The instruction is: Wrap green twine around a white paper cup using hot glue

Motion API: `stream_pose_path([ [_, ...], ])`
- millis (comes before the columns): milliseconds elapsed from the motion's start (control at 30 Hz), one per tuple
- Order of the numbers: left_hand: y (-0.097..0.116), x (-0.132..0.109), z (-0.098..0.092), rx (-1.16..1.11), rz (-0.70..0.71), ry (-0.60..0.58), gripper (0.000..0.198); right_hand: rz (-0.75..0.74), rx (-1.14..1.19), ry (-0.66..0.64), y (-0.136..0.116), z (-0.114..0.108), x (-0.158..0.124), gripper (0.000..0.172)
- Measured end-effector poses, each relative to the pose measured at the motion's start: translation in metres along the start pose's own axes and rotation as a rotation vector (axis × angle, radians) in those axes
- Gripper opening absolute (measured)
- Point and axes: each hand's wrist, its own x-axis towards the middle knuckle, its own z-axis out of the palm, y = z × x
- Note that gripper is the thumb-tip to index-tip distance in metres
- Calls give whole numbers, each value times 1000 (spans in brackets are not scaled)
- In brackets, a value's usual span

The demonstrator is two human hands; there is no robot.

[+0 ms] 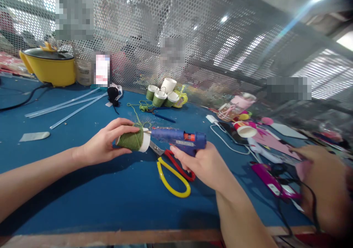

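My left hand (pixel 118 139) is closed around a small paper cup (pixel 129 140) wrapped in green yarn, tipped on its side with its white rim to the right. A blue glue gun (pixel 179 137) is in my right hand (pixel 202 163), its nozzle at the edge where yarn meets the white rim. From the cup a strand of green yarn (pixel 135 112) runs back to a small tangle. Scissors (pixel 173 178) with one red and one yellow handle lie on the blue table under the glue gun.
Yarn-wrapped cups (pixel 159 98) and blue-handled pliers (pixel 164 117) sit at the back. Glue sticks (pixel 66 103), black yarn (pixel 113 95) and a yellow electric pot (pixel 52 68) stand left. On the right are a purple power strip (pixel 273 180), cables, and another person's hand (pixel 322 182).
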Motion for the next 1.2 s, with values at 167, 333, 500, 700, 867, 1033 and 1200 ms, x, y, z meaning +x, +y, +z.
stream_pose_path([
  [167,-1,0,0,20,-6,13,42,-51,-41,1,-2,-2,-3,30],
  [333,-1,1,0,27,5,17,41,-57,-48,-4,-3,-2,-3,31],
  [500,-1,-1,1,77,47,-3,39,9,-5,-9,-2,-2,-2,32],
  [700,-2,-2,4,119,100,-3,37,4,11,-6,-3,-1,0,29],
  [867,-2,-2,4,152,131,3,36,16,16,-9,-3,-2,0,29],
  [1033,0,0,2,173,140,9,34,36,-3,-17,-4,-3,-2,32],
  [1200,2,1,1,209,191,2,33,29,6,-13,-4,-3,-1,34],
])
